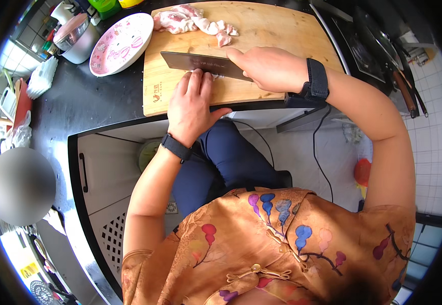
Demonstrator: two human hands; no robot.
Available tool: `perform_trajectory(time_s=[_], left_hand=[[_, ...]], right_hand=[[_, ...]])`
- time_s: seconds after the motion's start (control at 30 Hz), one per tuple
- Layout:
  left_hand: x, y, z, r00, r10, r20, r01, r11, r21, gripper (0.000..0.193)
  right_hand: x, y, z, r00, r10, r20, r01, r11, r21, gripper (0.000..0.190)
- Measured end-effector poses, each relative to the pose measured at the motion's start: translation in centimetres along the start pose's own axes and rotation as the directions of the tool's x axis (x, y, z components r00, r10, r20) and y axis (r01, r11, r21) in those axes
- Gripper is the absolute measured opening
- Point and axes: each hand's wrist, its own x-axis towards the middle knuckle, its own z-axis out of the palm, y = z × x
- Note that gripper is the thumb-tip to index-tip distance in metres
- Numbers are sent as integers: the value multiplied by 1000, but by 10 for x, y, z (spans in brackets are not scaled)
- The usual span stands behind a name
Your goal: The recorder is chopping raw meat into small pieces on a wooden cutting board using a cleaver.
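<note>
My right hand (272, 68) grips a dark-bladed cleaver (198, 63) at its handle end, the blade standing on edge over the wooden cutting board (282, 23). Fingertips of my left hand (192, 97) press against the near side of the blade, over a small pale piece that they mostly hide. Raw meat (177, 19) lies at the board's far left, with smaller cut pieces (224, 36) trailing to its right. Left of the board is a pink patterned plate (122, 45), tilted, with no food on it. Both wrists wear black straps.
On the dark counter (87, 101), a lidded pot (77, 40) and bottles stand at the back left, with clear plastic trays (42, 78) nearer the window. A stove with a dark pan (383, 42) is right of the board. A black cable (316, 148) hangs below the counter.
</note>
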Motion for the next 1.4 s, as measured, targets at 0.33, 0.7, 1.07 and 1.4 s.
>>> perform_trajectory(time_s=[0.33,0.7,1.07,1.4], left_hand=[[2,0,0,1000,-9,-24,8,1000,-11,80],[-2,-3,2,997,-63,42,64,998,-13,82],[-8,-2,-22,954,-114,277,153,981,-123,58],[14,15,-29,857,-308,414,367,928,-70,66]], right_hand=[[-7,-4,1,999,52,-1,-52,999,-2,36],[-10,-7,9,997,9,-75,-24,979,-203,22],[-7,2,-1,994,-35,104,46,993,-104,20],[-3,9,-18,999,1,47,-3,999,36,17]])
